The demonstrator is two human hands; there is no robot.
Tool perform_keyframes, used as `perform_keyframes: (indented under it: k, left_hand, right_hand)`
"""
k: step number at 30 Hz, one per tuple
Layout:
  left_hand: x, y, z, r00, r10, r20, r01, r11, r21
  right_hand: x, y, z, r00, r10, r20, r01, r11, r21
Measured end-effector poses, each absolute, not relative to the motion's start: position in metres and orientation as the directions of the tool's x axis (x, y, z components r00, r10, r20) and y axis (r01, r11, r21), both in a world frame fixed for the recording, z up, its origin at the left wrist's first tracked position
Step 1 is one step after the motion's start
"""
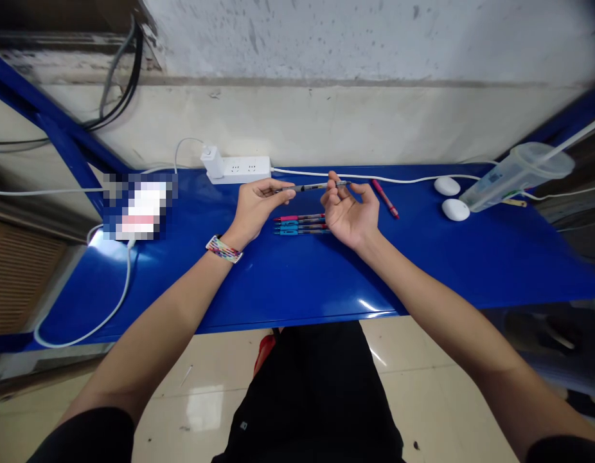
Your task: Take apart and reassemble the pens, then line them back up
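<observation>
A slim pen (313,187) with a clear barrel and dark ends lies level between my two hands, above the blue tabletop. My left hand (256,204) pinches its left part between thumb and fingers. My right hand (353,211) is turned palm up, with curled fingers round the pen near its right end, and a dark tip shows past them. Below the held pen, several pens (300,226) with pink or blue ends lie side by side, their right ends hidden by my right hand. To the right, a separate pink pen (385,199) lies slanted on the table.
At the back stands a white power strip (247,168) with a charger plugged in. A blurred-out device (141,209) with white cables sits at left. Two white rounded objects (455,209) and a tilted clear plastic cup (512,175) are at right. The blue table (288,283) meets a wall behind.
</observation>
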State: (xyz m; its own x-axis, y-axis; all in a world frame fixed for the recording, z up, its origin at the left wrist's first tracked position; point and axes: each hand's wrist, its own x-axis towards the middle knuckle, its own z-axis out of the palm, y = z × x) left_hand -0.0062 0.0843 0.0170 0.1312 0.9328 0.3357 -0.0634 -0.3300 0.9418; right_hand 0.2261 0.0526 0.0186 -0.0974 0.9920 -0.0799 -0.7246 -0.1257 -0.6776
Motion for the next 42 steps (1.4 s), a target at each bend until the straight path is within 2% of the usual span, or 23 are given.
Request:
perform_keyframes:
  k: [6, 9, 16, 21, 25, 32, 36, 42]
  left_hand:
    - [-0.006, 0.083, 0.018, 0.133, 0.941, 0.312, -0.033, -0.311, 0.95]
    - [-0.006, 0.083, 0.018, 0.128, 0.94, 0.317, -0.033, -0.315, 0.948]
    - [-0.005, 0.083, 0.018, 0.132, 0.94, 0.314, -0.029, -0.313, 0.949]
    - [-0.006, 0.083, 0.016, 0.143, 0.937, 0.318, -0.043, -0.315, 0.948]
    - [-0.007, 0.085, 0.016, 0.139, 0.937, 0.32, -0.036, -0.318, 0.947]
    - [-0.008, 0.086, 0.016, 0.125, 0.94, 0.317, -0.03, -0.316, 0.948]
    - [-0.007, 0.084, 0.016, 0.142, 0.94, 0.31, -0.032, -0.309, 0.951]
    - [-0.009, 0.086, 0.016, 0.122, 0.937, 0.327, -0.019, -0.328, 0.945]
  right_hand:
    - [0.233, 0.061, 0.003, -0.082, 0.995, 0.06, -0.512, 0.01, -0.859]
    - [0.233, 0.061, 0.004, -0.08, 0.994, 0.073, -0.438, 0.031, -0.898]
    - [0.232, 0.059, 0.007, -0.097, 0.992, 0.084, -0.557, 0.015, -0.83]
    - [0.229, 0.059, 0.007, -0.056, 0.997, -0.047, -0.657, -0.072, -0.751]
    - [0.226, 0.057, 0.009, -0.094, 0.994, -0.057, -0.732, -0.107, -0.672]
    - [0.229, 0.056, 0.014, -0.139, 0.989, -0.057, -0.744, -0.143, -0.653]
    - [0.233, 0.058, 0.01, -0.123, 0.992, -0.021, -0.673, -0.098, -0.733]
    - [0.231, 0.055, 0.013, -0.042, 0.999, -0.003, -0.386, -0.019, -0.922]
